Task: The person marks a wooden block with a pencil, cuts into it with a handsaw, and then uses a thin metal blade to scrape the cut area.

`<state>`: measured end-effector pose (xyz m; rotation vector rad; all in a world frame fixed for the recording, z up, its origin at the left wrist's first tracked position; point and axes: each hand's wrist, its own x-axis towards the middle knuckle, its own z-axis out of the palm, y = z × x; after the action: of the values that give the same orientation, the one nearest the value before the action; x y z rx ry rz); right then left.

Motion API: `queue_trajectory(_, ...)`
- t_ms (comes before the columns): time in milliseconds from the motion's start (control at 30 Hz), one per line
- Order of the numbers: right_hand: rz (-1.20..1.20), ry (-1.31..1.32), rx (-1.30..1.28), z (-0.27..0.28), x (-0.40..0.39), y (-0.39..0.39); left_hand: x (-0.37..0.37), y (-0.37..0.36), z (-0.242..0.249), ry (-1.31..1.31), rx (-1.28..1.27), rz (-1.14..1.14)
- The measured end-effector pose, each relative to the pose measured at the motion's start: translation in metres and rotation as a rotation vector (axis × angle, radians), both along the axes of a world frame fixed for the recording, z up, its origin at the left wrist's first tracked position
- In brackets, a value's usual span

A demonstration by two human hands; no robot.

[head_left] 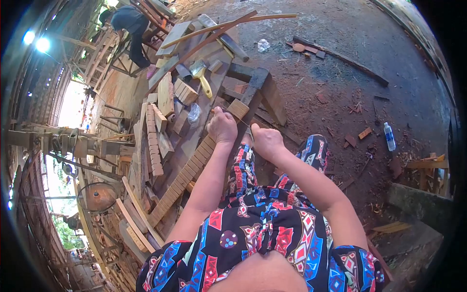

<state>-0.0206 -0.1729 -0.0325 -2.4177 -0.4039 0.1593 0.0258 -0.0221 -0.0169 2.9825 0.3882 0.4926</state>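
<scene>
My left hand [222, 127] is closed in a fist over the bench, at the far end of a long row of notched wooden pieces [194, 168]. A small wooden block [238, 109] sits right beside its knuckles. What the fingers grip is hidden. Just to the right, my right hand [267, 142] is also closed, its fingers curled toward the block. A thin dark line shows between the two fists, too fine to name. Further up the bench lies a brush with a yellow handle [204, 85], near a crumpled piece of clear plastic [194, 113].
Wooden blocks [166, 94] and long strips [214, 39] cover the bench. Scraps and a dark wooden bar [345, 61] lie on the ground, where a water bottle [389, 136] stands or lies. A round fan [98, 197] is at left. Another person [130, 24] bends over at upper left.
</scene>
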Motion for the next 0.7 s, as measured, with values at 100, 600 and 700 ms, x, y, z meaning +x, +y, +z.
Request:
queue_trajectory(100, 0.005, 0.020, 0.000, 0.001, -0.010, -0.012, 0.001, -0.001, -0.002, -0.012, 0.005, 0.010)
queue_trajectory(600, 0.014, 0.039, 0.034, 0.011, -0.017, -0.020, 0.000, -0.002, 0.001, 0.019, 0.001, 0.020)
queue_trajectory(700, 0.031, 0.092, -0.040, 0.006, -0.030, -0.035, 0.001, -0.001, 0.001, 0.007, -0.054, -0.005)
